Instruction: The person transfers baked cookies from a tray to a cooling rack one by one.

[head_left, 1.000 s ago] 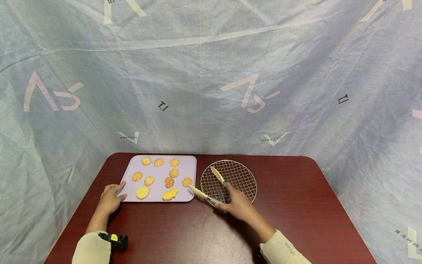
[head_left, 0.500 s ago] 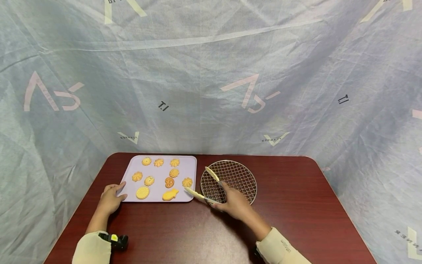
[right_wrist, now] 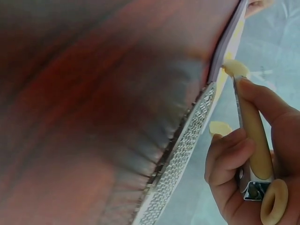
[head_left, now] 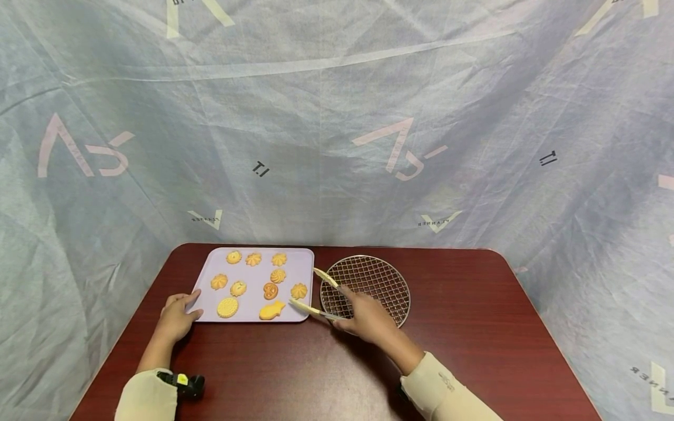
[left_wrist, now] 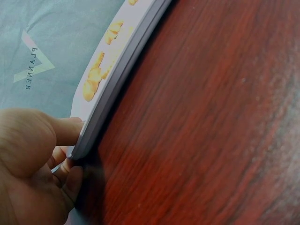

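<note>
My left hand (head_left: 179, 316) grips the near-left edge of a pale lilac tray (head_left: 247, 314), thumb on the rim and fingers beneath, as the left wrist view shows. Several cookies lie spread on the tray, among them a fish-shaped cookie (head_left: 271, 310), a pretzel cookie (head_left: 270, 290) and a flower-shaped cookie (head_left: 298, 290). My right hand (head_left: 371, 318) holds cream-tipped tongs (right_wrist: 257, 140) with the arms spread apart. One tong tip is over the tray's right side, between the fish and flower cookies; the other is at the tray's right edge. Nothing is between the tips.
A round wire rack (head_left: 374, 275) stands right of the tray, partly under my right hand and the tongs. Both rest on a dark red wooden table (head_left: 463, 316). A grey printed cloth (head_left: 316, 146) hangs behind and at both sides.
My right hand has moved left with the tongs, bringing their tips from the rack toward the tray's right side. My left hand, the tray and the cookies look unmoved.
</note>
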A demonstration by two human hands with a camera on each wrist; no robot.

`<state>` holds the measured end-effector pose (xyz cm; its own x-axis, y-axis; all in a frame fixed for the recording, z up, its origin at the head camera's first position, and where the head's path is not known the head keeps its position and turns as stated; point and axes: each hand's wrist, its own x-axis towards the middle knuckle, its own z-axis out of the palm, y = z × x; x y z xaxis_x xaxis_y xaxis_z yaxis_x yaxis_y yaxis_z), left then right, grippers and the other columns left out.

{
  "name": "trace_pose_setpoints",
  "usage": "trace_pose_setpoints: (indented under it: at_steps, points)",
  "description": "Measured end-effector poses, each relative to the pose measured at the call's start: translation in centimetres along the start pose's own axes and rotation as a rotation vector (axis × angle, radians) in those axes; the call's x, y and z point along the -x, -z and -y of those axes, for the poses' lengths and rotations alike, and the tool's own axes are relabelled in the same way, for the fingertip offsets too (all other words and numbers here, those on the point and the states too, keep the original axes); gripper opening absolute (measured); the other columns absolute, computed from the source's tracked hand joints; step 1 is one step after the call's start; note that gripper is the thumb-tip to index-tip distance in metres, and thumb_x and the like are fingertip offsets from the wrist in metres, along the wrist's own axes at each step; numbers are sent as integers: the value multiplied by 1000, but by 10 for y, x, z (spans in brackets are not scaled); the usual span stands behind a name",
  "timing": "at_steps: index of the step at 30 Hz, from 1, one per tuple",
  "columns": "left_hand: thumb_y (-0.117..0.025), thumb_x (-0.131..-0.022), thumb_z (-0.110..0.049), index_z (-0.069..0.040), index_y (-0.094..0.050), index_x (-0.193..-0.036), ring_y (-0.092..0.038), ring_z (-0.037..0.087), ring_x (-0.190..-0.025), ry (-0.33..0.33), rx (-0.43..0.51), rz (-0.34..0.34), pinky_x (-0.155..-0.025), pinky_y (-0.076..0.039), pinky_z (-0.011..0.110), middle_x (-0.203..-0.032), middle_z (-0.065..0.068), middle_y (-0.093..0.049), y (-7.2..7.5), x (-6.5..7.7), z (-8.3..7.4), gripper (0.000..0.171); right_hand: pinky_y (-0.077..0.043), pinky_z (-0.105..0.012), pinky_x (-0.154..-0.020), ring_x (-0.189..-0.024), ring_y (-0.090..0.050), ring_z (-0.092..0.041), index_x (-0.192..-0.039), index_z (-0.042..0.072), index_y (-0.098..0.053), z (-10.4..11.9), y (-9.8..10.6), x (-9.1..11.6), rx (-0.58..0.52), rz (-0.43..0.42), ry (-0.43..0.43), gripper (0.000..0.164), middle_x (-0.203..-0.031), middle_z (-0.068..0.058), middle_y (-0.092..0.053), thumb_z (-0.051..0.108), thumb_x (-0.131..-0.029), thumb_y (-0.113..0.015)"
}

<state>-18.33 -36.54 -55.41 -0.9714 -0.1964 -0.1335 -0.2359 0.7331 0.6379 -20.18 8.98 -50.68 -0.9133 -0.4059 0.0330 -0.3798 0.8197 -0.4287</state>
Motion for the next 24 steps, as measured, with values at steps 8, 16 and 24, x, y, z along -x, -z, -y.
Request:
trace_pose_setpoints:
  at_steps: [8,16,24]
  points:
    - [-59,-100,-4,6,-35,-154,-29,59,-134,2,-2,1,-111,-25,71,-146,39,-28,0,0,0,60,-58,-48,-80,-96,-70,-33,-154,14,-50,11,6,-11,97,29,40,82,-119,-20,-70,46,-86,-82]
    - [-60,-99,-5,7,-37,-153,-31,59,-132,-11,-7,-16,-110,-27,71,-144,38,-30,-1,0,1,59,-55,-41,-67,-80,-66,-24,-151,17,-55,17,9,-20,139,74,52,72,-102,-10,-73,44,-89,-79]
    - [-59,-99,-4,7,-35,-153,-30,59,-133,-4,-13,-5,-111,-26,71,-145,39,-28,0,-1,1,60,-52,-39,-60,-75,-64,-22,-145,23,-59,24,13,-26,206,92,87,59,-89,-4,-69,41,-92,-77]
